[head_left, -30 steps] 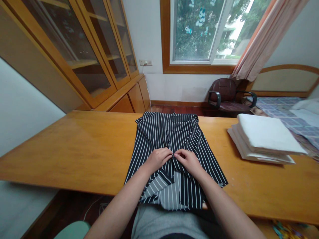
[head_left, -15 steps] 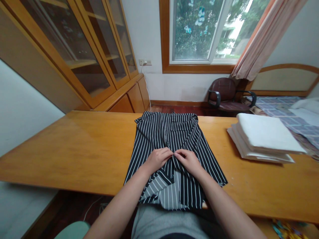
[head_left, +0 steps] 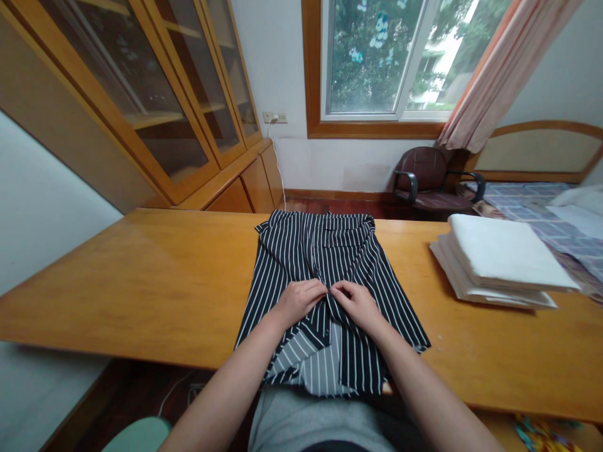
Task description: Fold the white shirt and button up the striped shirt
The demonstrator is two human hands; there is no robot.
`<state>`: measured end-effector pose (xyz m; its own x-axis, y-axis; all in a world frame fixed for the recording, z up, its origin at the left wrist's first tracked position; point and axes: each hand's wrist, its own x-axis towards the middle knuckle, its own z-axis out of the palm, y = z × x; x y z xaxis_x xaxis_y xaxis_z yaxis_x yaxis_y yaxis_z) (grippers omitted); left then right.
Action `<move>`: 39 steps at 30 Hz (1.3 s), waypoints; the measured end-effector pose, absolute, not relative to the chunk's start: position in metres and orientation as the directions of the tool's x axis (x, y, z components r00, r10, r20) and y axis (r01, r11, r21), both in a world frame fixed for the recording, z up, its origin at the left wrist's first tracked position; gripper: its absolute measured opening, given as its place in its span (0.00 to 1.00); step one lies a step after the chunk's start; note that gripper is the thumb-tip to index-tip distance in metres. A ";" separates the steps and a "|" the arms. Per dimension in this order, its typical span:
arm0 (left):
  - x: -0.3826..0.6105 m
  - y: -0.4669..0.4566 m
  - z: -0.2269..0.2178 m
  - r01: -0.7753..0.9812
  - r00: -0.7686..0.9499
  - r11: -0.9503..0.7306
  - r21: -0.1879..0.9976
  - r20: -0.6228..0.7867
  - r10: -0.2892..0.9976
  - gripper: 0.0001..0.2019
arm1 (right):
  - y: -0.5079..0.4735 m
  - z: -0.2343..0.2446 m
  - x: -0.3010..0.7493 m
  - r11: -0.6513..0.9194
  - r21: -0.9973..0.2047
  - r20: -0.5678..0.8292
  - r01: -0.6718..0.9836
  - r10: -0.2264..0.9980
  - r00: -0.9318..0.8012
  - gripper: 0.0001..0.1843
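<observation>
A black shirt with white stripes (head_left: 292, 251) lies on the wooden table (head_left: 155, 276), its lower end at the near edge. My left hand (head_left: 301, 298) pinches the front opening of the shirt near the middle. Fingertip to fingertip with it, my right hand (head_left: 355, 301) pinches the other side of the opening. Whatever small part sits between the fingertips is hidden. Below the hands the two front edges spread apart, showing the grey inner side. A small dark button (head_left: 326, 333) shows on the left flap.
A stack of white folded sheets or boards (head_left: 509, 251) stands at the table's right. Beyond the table are a brown armchair (head_left: 424, 176), a bed (head_left: 532, 207) and a glass-doored cabinet (head_left: 188, 107). A pale green stool top (head_left: 139, 435) shows at the lower left.
Both hands stay at the same spot on the shirt front. The right fingertips have shifted very slightly, and the shirt lies as before.
</observation>
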<state>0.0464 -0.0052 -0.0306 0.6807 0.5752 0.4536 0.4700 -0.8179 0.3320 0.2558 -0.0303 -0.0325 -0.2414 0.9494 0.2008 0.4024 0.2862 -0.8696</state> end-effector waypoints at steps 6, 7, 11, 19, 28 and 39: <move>0.047 -0.005 -0.029 0.467 0.681 -0.822 0.327 0.460 0.570 0.09 | -0.031 -0.030 0.255 0.281 -0.868 0.197 0.410 0.952 -0.235 0.10; 0.047 -0.006 -0.028 0.466 0.680 -0.823 0.326 0.463 0.568 0.09 | -0.031 -0.030 0.255 0.280 -0.868 0.196 0.410 0.952 -0.234 0.10; 0.047 -0.007 -0.027 0.466 0.677 -0.825 0.320 0.471 0.565 0.10 | -0.031 -0.031 0.255 0.270 -0.868 0.186 0.416 0.955 -0.231 0.10; 0.046 -0.007 -0.028 0.468 0.681 -0.832 0.298 0.478 0.554 0.10 | -0.030 -0.032 0.254 0.254 -0.868 0.167 0.426 0.958 -0.231 0.10; 0.045 -0.006 -0.031 0.463 0.701 -0.845 0.266 0.474 0.533 0.09 | -0.030 -0.029 0.254 0.256 -0.853 0.160 0.455 0.958 -0.240 0.09; 0.046 -0.007 -0.028 0.436 0.699 -0.853 0.288 0.489 0.522 0.09 | -0.031 -0.027 0.254 0.255 -0.849 0.152 0.463 0.957 -0.249 0.09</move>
<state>0.0459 -0.0066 -0.0279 0.6986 0.5223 0.4890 0.4356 -0.8527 0.2884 0.2543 -0.0308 -0.0267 -0.2490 0.9565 0.1520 0.4632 0.2554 -0.8486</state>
